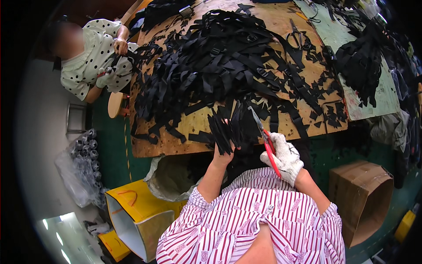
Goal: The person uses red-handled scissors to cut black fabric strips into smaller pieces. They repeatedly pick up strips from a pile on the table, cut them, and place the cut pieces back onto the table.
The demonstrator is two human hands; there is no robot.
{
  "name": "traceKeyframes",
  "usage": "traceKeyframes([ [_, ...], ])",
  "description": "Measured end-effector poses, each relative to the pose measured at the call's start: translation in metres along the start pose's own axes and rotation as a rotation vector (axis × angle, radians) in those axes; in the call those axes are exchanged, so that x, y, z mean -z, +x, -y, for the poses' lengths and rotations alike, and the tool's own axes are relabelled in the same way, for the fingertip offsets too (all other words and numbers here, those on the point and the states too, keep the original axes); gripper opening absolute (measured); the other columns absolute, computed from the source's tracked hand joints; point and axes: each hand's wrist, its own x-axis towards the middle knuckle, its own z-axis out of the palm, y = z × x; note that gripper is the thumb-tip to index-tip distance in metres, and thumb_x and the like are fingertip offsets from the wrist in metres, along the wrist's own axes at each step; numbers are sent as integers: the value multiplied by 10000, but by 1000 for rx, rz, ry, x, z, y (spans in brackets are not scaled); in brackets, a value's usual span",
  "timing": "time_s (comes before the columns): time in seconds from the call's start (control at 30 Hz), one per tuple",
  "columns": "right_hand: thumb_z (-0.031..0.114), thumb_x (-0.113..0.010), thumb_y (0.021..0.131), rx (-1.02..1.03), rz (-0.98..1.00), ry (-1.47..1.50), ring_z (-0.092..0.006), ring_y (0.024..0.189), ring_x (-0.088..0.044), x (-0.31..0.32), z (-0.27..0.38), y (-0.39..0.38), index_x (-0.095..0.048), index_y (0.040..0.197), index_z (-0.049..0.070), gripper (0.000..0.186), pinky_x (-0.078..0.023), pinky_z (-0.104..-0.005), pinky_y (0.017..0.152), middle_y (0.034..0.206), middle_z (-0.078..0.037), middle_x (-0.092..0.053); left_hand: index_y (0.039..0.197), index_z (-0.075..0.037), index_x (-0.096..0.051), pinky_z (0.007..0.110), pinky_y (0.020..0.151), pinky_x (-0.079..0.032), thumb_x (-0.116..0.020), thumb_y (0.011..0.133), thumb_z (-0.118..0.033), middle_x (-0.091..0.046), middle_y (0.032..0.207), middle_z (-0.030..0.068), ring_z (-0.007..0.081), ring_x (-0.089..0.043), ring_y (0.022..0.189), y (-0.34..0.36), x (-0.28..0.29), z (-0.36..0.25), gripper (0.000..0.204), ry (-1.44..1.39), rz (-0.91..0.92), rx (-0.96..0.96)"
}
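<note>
My left hand [223,152] grips a fanned bundle of black strap pieces [222,130] at the front edge of the wooden worktable [193,6]. My right hand [283,159], in a white knit glove, is closed on red-handled scissors [271,156], whose metal blades point up beside the bundle's right side. Beyond both hands lies a large tangled pile of black straps [211,57] with plastic buckles, among scattered dark offcuts. A pair of black scissors [295,40] lies to the pile's right.
A person [94,61] in a dotted top handles straps at the left, near a stool [116,104]. A pale board [368,99] adjoins at right. Below are yellow bags [129,198], an open sack [162,176], a cardboard box [355,198] and plastic-wrapped rolls [83,167].
</note>
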Motion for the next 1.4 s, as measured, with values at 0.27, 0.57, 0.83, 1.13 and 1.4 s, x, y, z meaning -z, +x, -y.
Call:
traceKeyframes([
  [0.27, 330, -689, 745, -122, 43, 212, -302, 788, -606, -1, 7, -2, -448, 1117, 14, 544, -464, -368, 721, 886, -154, -601, 1342, -171, -375, 206, 442, -310, -498, 875, -470, -421, 762, -23, 71, -372, 557, 9, 4, -2, 569, -10, -22, 70],
  [0.57, 337, -680, 747, -96, 52, 90, -311, 774, -585, 9, 5, 5, -450, 1107, 22, 531, -455, -366, 711, 851, -159, -576, 1193, -109, -481, 223, 757, -471, -466, 938, -168, -564, 1034, -8, 89, -575, 932, 14, 6, -6, 263, -636, 44, 296],
  [0.83, 319, -676, 748, -158, 121, 216, -286, 792, -574, 6, -12, 7, -468, 1090, 23, 499, -444, -363, 725, 849, -145, -565, 1150, -74, -493, 222, 745, -470, -509, 919, -214, -566, 1001, -1, 97, -574, 898, 14, 8, -16, 271, -542, -16, 407],
  [1.13, 166, -655, 778, -456, 68, 567, -112, 606, -534, 10, -1, 14, -441, 1034, 18, 366, -444, -255, 553, 746, -42, -521, 1112, -83, -512, 191, 692, -473, -501, 924, -276, -580, 941, -13, 68, -574, 834, 10, 13, -6, 270, -563, 43, 407],
  [1.4, 60, -708, 706, -167, -87, 621, -93, 642, -495, -7, -4, 17, -399, 1094, 32, 497, -442, -237, 577, 790, -24, -492, 1242, -86, -468, 254, 843, -467, -485, 918, -135, -545, 1147, -12, 97, -545, 1040, 10, -15, -15, 328, -725, -141, 483],
])
